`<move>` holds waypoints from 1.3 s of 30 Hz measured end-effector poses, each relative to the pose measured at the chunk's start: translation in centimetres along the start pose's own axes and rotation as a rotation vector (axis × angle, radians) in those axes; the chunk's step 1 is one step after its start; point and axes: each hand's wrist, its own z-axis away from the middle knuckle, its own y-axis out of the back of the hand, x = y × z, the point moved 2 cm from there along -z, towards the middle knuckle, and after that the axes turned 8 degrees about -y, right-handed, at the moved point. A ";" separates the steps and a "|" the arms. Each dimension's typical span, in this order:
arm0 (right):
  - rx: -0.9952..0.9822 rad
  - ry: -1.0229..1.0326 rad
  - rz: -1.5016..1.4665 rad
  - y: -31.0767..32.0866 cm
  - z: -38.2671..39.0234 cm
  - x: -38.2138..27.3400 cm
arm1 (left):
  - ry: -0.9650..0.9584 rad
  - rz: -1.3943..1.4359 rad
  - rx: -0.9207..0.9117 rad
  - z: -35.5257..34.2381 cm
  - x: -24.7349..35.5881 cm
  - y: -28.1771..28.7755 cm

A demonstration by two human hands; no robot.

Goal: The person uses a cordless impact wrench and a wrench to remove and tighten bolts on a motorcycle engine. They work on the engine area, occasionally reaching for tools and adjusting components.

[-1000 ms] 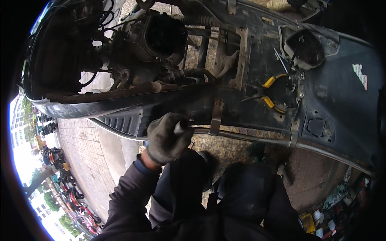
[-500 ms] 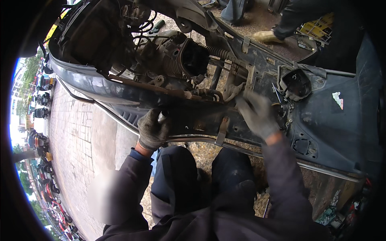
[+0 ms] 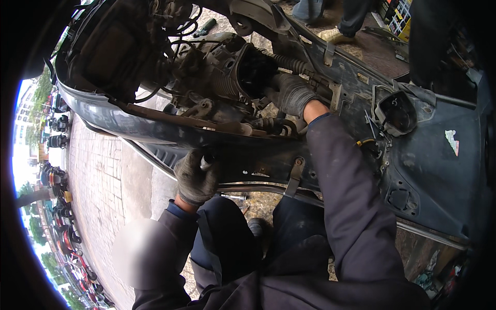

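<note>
In the head view, my left hand [image 3: 195, 176], gloved in grey, is closed round a small pale cylindrical piece [image 3: 205, 162] beside the scooter's dark side panel [image 3: 170, 126]. My gloved right hand [image 3: 293, 94] reaches into the engine [image 3: 222, 80] at its dark open housing [image 3: 250, 67], fingers bent; what they grip is hidden in shadow. A black housing cover [image 3: 393, 113] lies on the footboard [image 3: 423, 175] right of that hand, with thin metal tools [image 3: 372, 121] beside it. Yellow-handled pliers [image 3: 365, 142] are partly behind my right sleeve.
Another person's legs [image 3: 351, 18] and tan shoe [image 3: 336, 36] are beyond the scooter, near yellow boxes [image 3: 395, 20]. Parked scooters [image 3: 62, 230] line the paved ground [image 3: 95, 170] at left. A silver tool [image 3: 232, 196] lies below the footboard edge, by my knees.
My right hand came into view from below and moved up into the engine. My left hand shifted left slightly, still closed round the pale piece. The view tilted, showing more of the person beyond.
</note>
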 end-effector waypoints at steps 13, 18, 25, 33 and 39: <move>0.037 -0.086 -0.022 -0.2 -0.3 3.5 | -0.006 -0.018 -0.001 0.0 0.1 -0.1; 0.002 -0.057 -0.556 0.1 0.4 2.9 | -0.033 0.014 0.029 0.3 -0.4 -0.3; 0.012 -0.069 -0.639 -1.2 1.2 0.7 | -0.021 -0.009 0.026 0.5 -0.6 -0.2; 0.044 -0.227 -0.892 -1.9 1.0 2.8 | 0.031 0.030 -0.028 0.7 -0.5 -0.1; 0.288 -0.105 -0.610 -2.3 -0.8 4.6 | -0.052 0.032 -0.002 0.4 -0.5 -0.2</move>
